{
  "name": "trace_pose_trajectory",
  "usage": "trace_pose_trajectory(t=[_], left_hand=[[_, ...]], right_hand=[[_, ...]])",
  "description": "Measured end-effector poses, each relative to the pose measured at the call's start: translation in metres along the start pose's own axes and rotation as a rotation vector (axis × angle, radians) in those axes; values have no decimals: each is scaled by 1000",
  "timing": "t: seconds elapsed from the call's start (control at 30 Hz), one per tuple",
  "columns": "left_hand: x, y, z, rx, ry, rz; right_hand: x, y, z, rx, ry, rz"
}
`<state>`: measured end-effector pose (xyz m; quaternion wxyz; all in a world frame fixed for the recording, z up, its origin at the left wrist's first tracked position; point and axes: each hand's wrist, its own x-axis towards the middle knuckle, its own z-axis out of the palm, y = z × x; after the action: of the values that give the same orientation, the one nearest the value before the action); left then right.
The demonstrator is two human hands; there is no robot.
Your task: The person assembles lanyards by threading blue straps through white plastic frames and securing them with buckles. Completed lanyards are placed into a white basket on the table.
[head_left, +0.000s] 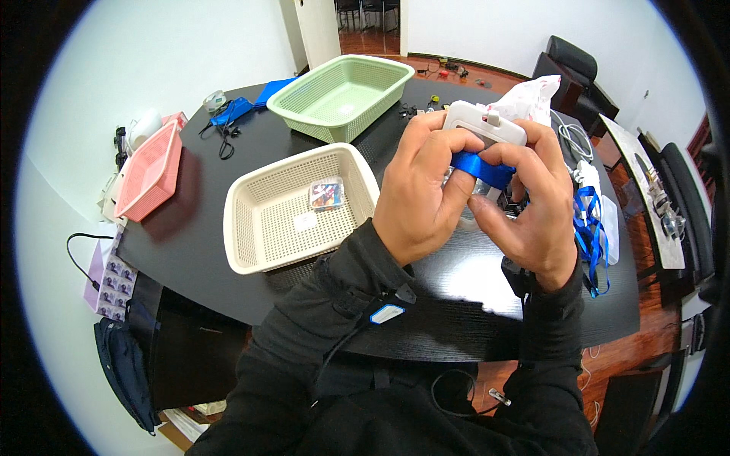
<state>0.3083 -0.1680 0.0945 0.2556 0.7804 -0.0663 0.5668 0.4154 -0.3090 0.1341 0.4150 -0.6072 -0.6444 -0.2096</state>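
Note:
Both my hands hold a white plastic badge holder [484, 123] up over the black table [228, 182]. My left hand [422, 197] grips its lower left side and pinches the blue lanyard ribbon [482, 169] that runs across it. My right hand [532, 205] holds the right side, thumb on the ribbon. More blue lanyard [589, 235] hangs down past my right wrist. A clear part shows between my fingers, mostly hidden.
A cream basket [251, 228] left of my hands holds a small card pouch [327, 194]. A green basket [342, 95] stands behind it, a pink basket [152, 171] at the far left. Blue lanyards [232, 114], a white bag [532, 99] and cables lie at the back. Office chairs stand at right.

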Motion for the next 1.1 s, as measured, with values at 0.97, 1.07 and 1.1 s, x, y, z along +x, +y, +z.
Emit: trace_pose_trajectory(t=[0.97,1.07,1.1], left_hand=[[4,8,1,496,-14,49],[3,5,0,480,-17,27],[3,4,0,469,-15,21]], right_hand=[[-3,31,27,442,49,366],[-3,29,29,517,63,444],[-3,29,29,496,72,441]])
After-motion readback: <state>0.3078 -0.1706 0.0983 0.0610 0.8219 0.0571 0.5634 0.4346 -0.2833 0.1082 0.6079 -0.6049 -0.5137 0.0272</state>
